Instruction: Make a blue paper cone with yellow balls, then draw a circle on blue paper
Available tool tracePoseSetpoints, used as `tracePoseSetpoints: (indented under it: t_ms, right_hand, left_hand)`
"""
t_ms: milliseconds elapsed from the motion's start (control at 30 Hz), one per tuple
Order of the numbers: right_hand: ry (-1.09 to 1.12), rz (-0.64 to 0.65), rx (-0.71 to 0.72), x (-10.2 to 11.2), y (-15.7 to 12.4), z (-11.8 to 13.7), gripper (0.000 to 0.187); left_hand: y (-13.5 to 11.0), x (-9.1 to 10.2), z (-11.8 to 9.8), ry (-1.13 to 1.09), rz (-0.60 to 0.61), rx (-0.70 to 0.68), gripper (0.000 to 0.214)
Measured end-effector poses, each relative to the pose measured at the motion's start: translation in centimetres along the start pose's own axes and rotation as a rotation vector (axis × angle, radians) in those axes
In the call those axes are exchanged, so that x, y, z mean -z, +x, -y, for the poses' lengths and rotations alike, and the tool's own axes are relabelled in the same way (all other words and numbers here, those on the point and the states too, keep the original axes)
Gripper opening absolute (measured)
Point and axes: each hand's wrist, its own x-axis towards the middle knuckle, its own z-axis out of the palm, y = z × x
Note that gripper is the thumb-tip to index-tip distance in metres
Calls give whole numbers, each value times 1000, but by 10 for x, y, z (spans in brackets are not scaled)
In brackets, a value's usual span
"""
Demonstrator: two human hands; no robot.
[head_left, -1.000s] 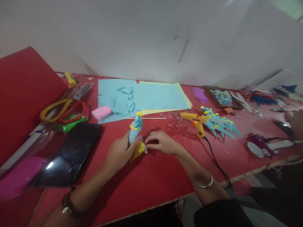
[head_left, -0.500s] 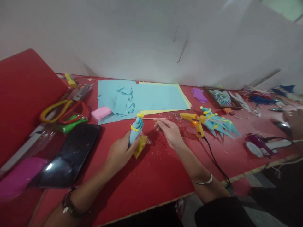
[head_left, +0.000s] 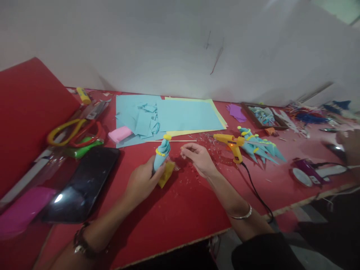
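Upright in my left hand (head_left: 143, 179) is a light blue paper ice cream cone (head_left: 159, 161), its fingers wrapped round the lower part. The cone has a blue swirl on top, a beaded yellow rim and a yellow lump at the tip. To its right hovers my right hand (head_left: 200, 159), thumb and fingertips pinched together. A tiny yellowish bit may be between them, too small to name. Just behind the cone lies a yellow packet (head_left: 166, 174), partly covered by my left hand. A thin wooden stick (head_left: 180, 141) rests on the red table beyond both hands.
Right of my hands are a yellow glue gun (head_left: 231, 142) with its cord and several blue cones (head_left: 260, 148). Blue paper sheets (head_left: 191, 114) lie at the back. Left are scissors (head_left: 66, 132), a black phone (head_left: 84, 183) and a pink block (head_left: 120, 134). Another person's hand (head_left: 351, 144) shows far right.
My right hand has shifted slightly down and left, its fingertips still pinched. My left hand and the cone have hardly moved.
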Motion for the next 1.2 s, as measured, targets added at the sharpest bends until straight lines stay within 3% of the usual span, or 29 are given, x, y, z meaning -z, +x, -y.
tracePoseSetpoints:
  t_ms: [267,567,1200]
  right_hand:
    - [143,15,-135,0,1,1,28]
    - [194,-70,-95,3,3,1,28]
    - [267,-160,-153,3,4,2,15]
  left_hand:
    - [0,0,0,2,24,16,37]
    - [0,1,-1,1,24,-2,34]
    - [0,1,0,2,46,-3,39]
